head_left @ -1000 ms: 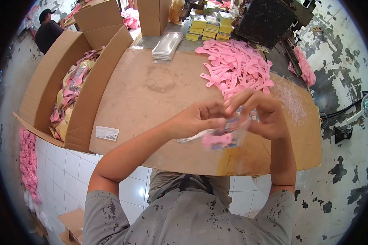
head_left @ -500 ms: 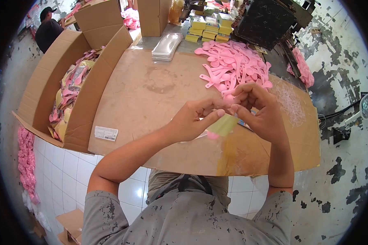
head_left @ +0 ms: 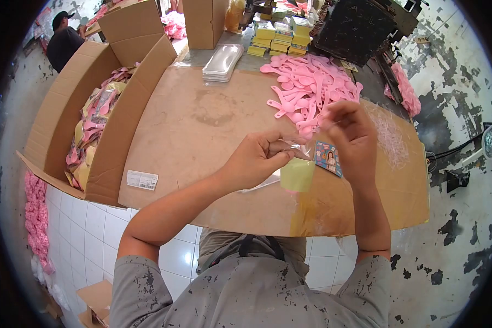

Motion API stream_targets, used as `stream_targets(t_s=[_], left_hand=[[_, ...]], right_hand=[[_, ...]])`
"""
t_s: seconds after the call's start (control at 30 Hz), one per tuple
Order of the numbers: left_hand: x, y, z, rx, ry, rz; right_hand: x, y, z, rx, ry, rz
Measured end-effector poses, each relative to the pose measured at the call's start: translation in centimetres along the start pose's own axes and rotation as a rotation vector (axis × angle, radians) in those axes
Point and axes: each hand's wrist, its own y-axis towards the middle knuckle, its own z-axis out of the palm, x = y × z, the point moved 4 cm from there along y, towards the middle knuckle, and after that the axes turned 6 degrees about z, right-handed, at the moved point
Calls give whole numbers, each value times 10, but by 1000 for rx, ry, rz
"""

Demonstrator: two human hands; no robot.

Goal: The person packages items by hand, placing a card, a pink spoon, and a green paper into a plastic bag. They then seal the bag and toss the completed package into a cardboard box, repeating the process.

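Note:
My left hand (head_left: 257, 158) pinches the top of a clear plastic bag (head_left: 303, 151) between thumb and fingers. A pale yellow card (head_left: 297, 176) shows in the bag, with a bit of pink at its lower edge. My right hand (head_left: 352, 143) is raised to the right of the bag, apart from it. Its fingertips are smeared by motion, so any small thing in them cannot be made out. Below that hand lie printed cards (head_left: 328, 158) on the cardboard. Just beyond is a heap of pink plastic spoons (head_left: 311, 87).
At left stands an open carton (head_left: 54, 120) of filled bags (head_left: 95, 117). Clear bags (head_left: 223, 63) are stacked at the back, near piles of yellow cards (head_left: 281, 35). Thin clear strips (head_left: 391, 139) lie at right. A person (head_left: 64, 41) is at far left.
My right hand has moved away from the bag, up and to the right, uncovering the printed cards. In my left hand the bag now hangs straighter.

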Motion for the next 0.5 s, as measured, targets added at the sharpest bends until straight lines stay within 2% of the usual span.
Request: stream_targets(t_s=[0.03,0.13,0.23,0.3,0.37,0.43,0.5], left_hand=[[1,0,0,-10,16,4],[-5,-1,-1,-24,101,-29],[-11,-4,2,-84,156,19],[-13,-6,-1,-44,443,50],[-13,-7,-1,-34,596,113],[-11,-8,2,-57,615,210],[-11,-7,4,-2,676,197]], right_hand=[[-1,1,-3,-93,59,3],[20,-3,-7,-23,-475,-414],[33,-15,19,126,-782,-652],[32,-20,29,132,-928,-692],[23,-22,34,123,-1012,-743],[18,-22,37,130,-1081,-780],[15,-20,37,135,-1107,-765]])
